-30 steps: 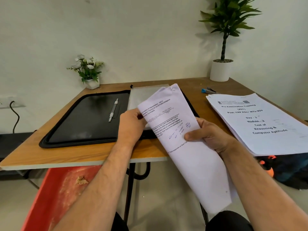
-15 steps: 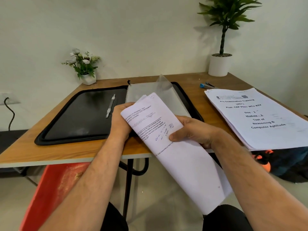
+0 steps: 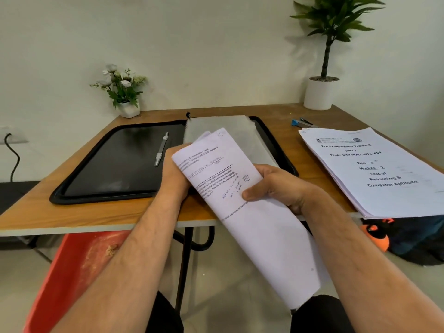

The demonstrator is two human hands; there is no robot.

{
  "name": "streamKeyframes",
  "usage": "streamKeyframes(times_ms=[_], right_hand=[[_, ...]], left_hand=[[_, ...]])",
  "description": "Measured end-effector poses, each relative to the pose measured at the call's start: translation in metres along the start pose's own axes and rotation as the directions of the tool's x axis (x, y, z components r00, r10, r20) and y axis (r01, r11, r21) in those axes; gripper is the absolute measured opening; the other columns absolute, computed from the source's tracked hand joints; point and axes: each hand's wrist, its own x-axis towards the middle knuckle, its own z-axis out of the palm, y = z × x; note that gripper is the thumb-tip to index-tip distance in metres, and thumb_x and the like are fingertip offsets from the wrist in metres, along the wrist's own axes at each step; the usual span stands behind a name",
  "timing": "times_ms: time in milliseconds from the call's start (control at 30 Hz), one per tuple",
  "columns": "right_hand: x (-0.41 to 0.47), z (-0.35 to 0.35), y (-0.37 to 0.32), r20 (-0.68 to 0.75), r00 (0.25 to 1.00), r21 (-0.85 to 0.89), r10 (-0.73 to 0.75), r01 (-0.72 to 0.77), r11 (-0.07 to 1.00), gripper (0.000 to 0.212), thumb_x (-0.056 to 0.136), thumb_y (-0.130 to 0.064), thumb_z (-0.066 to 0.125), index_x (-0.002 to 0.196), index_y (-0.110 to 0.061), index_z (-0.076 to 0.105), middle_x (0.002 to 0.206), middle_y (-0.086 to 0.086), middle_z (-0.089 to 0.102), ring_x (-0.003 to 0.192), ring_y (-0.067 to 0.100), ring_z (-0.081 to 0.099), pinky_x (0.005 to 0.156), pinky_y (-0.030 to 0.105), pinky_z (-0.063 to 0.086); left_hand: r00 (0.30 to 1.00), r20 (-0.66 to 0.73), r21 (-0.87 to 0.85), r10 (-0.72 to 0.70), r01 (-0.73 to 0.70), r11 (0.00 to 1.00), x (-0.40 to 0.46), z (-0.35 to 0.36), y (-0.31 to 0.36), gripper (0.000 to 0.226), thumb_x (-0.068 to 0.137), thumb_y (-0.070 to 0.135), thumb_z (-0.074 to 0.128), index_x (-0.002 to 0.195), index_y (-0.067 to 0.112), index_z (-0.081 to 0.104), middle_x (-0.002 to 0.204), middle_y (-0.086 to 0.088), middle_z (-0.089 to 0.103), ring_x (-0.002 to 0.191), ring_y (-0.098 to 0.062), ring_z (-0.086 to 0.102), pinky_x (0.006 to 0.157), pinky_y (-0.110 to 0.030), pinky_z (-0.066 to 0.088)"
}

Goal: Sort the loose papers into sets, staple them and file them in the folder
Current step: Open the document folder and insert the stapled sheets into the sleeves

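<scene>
Folder (image 3: 115, 164) lay open on the table (image 3: 72, 215), far left of your hands, metal clip (image 3: 161, 150) bare, clear sleeve (image 3: 221, 126) on its right half. Your left hand (image 3: 174, 170) gripped the top left edge of the paper set (image 3: 240, 212), fingers curled behind it. Your right hand (image 3: 276, 186) pinched the same set mid-sheet, thumb on the print. The set hung off the table edge, lower end sagging toward your lap. Risk: a loose pinch lets back sheets fan out or slide. Stapler (image 3: 301, 122) sat half hidden behind the right stack (image 3: 374, 169); reaching over could knock it.
</scene>
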Motion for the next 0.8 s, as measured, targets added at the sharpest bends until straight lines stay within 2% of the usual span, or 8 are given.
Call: streamKeyframes(times_ms=[67,133,200,267,333,467,633,800], right_hand=[[0.000,-0.001,0.000,-0.038,0.999,-0.013,0.014,-0.014,1.000,0.042,0.088,0.008,0.060,0.124,-0.015,0.063,0.118,0.006,0.073,0.110,0.030,0.069,0.102,0.052,0.050],[0.000,-0.003,0.001,-0.054,0.998,-0.005,0.045,-0.045,0.999,0.043,0.085,0.006,0.064,0.124,-0.014,0.063,0.117,0.007,0.073,0.110,0.032,0.069,0.103,0.054,0.049],[-0.004,-0.005,0.001,-0.055,0.995,0.016,0.079,-0.078,0.997,0.051,0.075,0.001,0.069,0.123,-0.014,0.064,0.116,0.008,0.074,0.107,0.033,0.070,0.101,0.054,0.051],[-0.008,-0.008,0.000,-0.062,0.993,0.014,0.101,-0.101,0.995,0.051,0.075,0.002,0.068,0.122,-0.016,0.065,0.113,0.008,0.075,0.104,0.033,0.071,0.098,0.052,0.052],[-0.011,-0.010,0.000,-0.074,0.989,0.021,0.125,-0.123,0.992,0.045,0.085,0.007,0.062,0.123,-0.016,0.064,0.112,0.007,0.075,0.103,0.032,0.071,0.097,0.051,0.053],[-0.016,-0.011,-0.002,0.007,0.987,0.040,0.160,-0.160,0.986,0.047,0.084,0.009,0.062,0.125,-0.014,0.063,0.115,0.010,0.074,0.104,0.034,0.071,0.097,0.051,0.054],[-0.012,-0.012,0.004,0.117,0.976,0.019,0.182,-0.185,0.982,0.056,0.069,0.002,0.069,0.123,-0.009,0.063,0.120,0.014,0.071,0.120,0.049,0.058,0.106,0.061,0.031],[-0.009,-0.018,0.005,0.199,0.956,0.001,0.217,-0.221,0.975,0.053,0.066,0.001,0.072,0.118,-0.010,0.067,0.120,0.014,0.071,0.118,0.049,0.058,0.083,0.044,0.045]], left_hand=[[0.998,-0.006,-0.039,0.058,-0.058,0.998,-0.008,0.003,0.010,0.048,0.099,0.000,0.053,0.055,0.018,0.061,0.048,0.011,0.057,0.043,-0.002,0.051,0.047,-0.017,0.044],[0.995,-0.067,-0.108,0.077,-0.084,0.991,-0.012,0.001,0.014,0.030,0.099,0.006,0.057,0.077,0.017,0.075,0.066,0.003,0.072,0.064,-0.014,0.069,0.064,-0.028,0.059],[0.985,-0.153,-0.141,0.085,-0.107,0.984,-0.010,-0.004,0.014,0.014,0.093,0.012,0.068,0.085,0.018,0.078,0.081,-0.003,0.076,0.082,-0.024,0.072,0.084,-0.040,0.060],[0.960,-0.233,-0.129,0.157,-0.190,0.973,-0.010,-0.008,0.014,0.003,0.087,0.016,0.078,0.089,0.018,0.080,0.084,-0.004,0.076,0.081,-0.023,0.068,0.085,-0.040,0.059],[0.903,-0.262,0.044,0.341,-0.341,0.939,-0.008,-0.007,0.010,0.010,0.087,0.017,0.078,0.095,0.013,0.079,0.084,0.000,0.075,0.076,-0.013,0.066,0.080,-0.032,0.057],[0.701,-0.072,0.458,0.709,-0.608,0.648,-0.018,0.002,0.005,0.012,0.088,0.019,0.077,0.099,0.013,0.077,0.092,0.008,0.072,0.088,0.000,0.067,0.083,-0.014,0.051],[0.684,-0.041,0.484,0.728,-0.624,0.614,-0.016,0.005,0.004,0.016,0.090,0.023,0.075,0.098,0.010,0.078,0.091,0.006,0.073,0.087,-0.005,0.069,0.081,-0.017,0.053],[0.687,-0.069,0.448,0.723,-0.627,0.638,-0.015,0.002,0.003,0.021,0.089,0.028,0.075,0.097,0.009,0.079,0.091,0.002,0.075,0.087,-0.007,0.070,0.080,-0.020,0.055]])
